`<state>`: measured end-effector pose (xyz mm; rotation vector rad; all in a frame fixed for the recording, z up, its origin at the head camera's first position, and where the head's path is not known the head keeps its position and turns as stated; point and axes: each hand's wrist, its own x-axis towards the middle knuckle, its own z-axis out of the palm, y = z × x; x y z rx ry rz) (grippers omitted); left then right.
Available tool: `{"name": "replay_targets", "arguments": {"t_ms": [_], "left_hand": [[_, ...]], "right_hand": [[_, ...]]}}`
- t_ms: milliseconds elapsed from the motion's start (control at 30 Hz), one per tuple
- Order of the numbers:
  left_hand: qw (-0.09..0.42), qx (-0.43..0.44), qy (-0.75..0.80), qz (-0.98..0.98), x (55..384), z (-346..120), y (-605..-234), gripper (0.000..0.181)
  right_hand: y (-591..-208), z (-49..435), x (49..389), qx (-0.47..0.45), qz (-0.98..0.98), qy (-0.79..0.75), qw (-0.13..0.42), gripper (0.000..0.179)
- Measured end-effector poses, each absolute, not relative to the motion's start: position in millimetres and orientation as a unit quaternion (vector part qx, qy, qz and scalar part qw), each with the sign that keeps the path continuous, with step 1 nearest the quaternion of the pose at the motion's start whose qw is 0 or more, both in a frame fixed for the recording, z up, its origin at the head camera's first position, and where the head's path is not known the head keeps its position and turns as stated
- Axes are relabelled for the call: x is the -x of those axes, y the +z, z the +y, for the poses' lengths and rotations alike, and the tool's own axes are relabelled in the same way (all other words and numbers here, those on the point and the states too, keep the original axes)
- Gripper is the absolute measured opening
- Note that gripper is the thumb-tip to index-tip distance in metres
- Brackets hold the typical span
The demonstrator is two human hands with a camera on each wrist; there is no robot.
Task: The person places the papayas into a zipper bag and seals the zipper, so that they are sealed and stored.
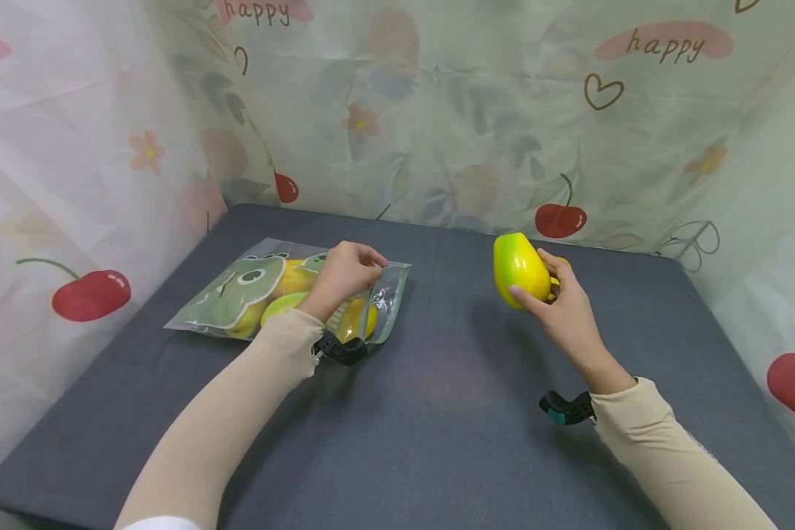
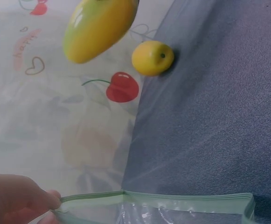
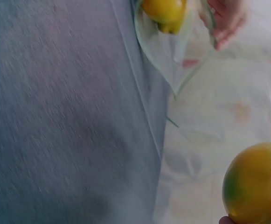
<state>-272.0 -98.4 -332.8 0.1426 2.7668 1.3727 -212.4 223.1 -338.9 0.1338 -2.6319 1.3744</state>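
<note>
1. Head view: sm. yellow fruit (image 2: 152, 58) mostly hidden behind R hand (image 1: 563, 313).
2. L wrist view: lg. fruit (image 2: 100, 30) cut off at top, bag (image 2: 196, 204) at btm.
3. R wrist view: L hand (image 3: 226, 21) blurry, cut at top.

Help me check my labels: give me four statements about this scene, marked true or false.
1. The right hand holds a glossy yellow-green oval fruit. True.
2. The left hand holds nothing. False: it pinches the rim of a clear plastic bag with green edging.
3. The bag is empty. False: shiny yellow fruits show inside.
4. A small, rounded yellow fruit lies on the dark grey table. True.
</note>
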Motion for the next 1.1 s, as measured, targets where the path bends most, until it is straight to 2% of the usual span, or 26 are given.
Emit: {"name": "replay_targets", "arguments": {"t_ms": [1100], "left_hand": [[0.026,-0.045,0.436,0.898,269.7,-99.6,-332.3,0.021]], "right_hand": [[-375.0,138.9,198.0,-0.172,-0.902,0.394,-0.040,0.077]]}}
